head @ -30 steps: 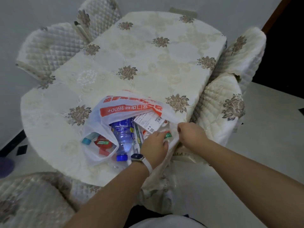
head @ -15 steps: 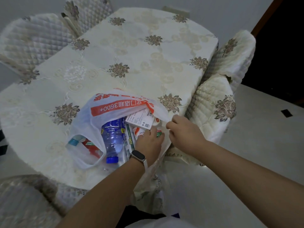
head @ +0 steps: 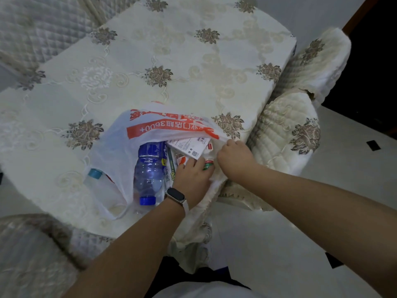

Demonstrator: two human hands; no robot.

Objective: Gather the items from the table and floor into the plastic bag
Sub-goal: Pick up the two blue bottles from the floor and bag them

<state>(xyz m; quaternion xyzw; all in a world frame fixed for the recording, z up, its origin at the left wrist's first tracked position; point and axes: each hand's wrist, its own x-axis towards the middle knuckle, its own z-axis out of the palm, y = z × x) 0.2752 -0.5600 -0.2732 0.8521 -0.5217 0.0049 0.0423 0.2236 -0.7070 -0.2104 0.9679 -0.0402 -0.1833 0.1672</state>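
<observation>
A white plastic bag [head: 111, 151] with red print lies open on the table [head: 193, 67] near its front right corner. Inside it lie a blue water bottle [head: 148, 168], a white box [head: 189, 145] and other packets. A second bottle with a light blue cap [head: 95, 173] shows through the bag's left side. My right hand [head: 233, 158] pinches the bag's right rim and holds it up. My left hand [head: 193, 179], with a wristband, reaches into the bag's mouth and is closed on a small green-labelled item [head: 208, 165], partly hidden.
Padded chairs stand around the table: one at the right [head: 285, 134], one at the near left [head: 32, 250], others at the far left [head: 38, 24]. Pale floor [head: 322, 211] lies to the right, with a dark doorway [head: 378, 61] beyond.
My right hand has moved up along the bag's rim and lifted it over the white box. My left hand has pushed a little deeper into the bag. The camera has shifted closer.
</observation>
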